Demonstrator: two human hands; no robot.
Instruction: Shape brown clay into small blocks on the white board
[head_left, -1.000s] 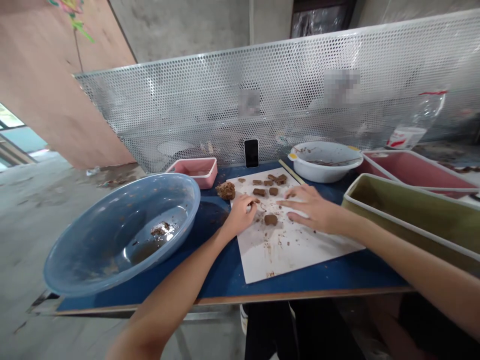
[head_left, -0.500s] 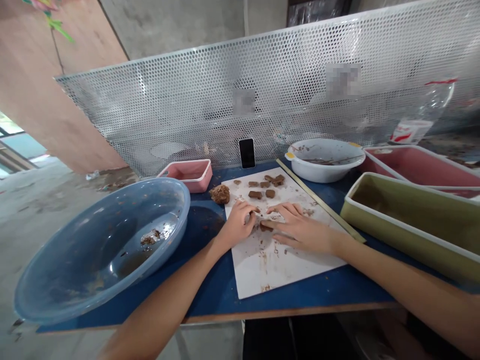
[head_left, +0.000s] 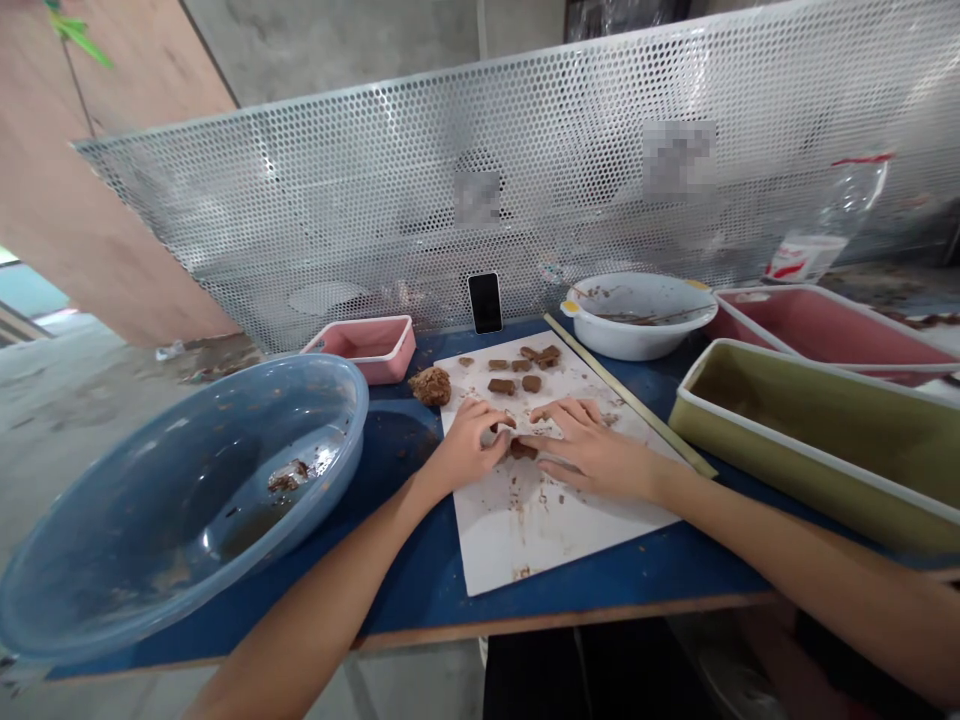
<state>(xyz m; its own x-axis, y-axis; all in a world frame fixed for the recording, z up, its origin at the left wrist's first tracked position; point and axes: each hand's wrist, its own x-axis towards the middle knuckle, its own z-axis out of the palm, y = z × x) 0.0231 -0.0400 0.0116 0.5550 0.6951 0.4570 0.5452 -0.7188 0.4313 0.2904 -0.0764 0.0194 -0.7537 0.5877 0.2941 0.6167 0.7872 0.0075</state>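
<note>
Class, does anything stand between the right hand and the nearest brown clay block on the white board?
Nothing visible does. The right hand has its fingers over the brown clay block, partly hiding it; the left hand is beside it, the other blocks farther back.

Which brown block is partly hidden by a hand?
The front block, partly covered by the right hand; the other blocks lie farther back on the white board, uncovered.

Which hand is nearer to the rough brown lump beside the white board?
Left. The left hand is just right of the brown lump and nearer the person; the right hand is farther right, over the board.
</note>
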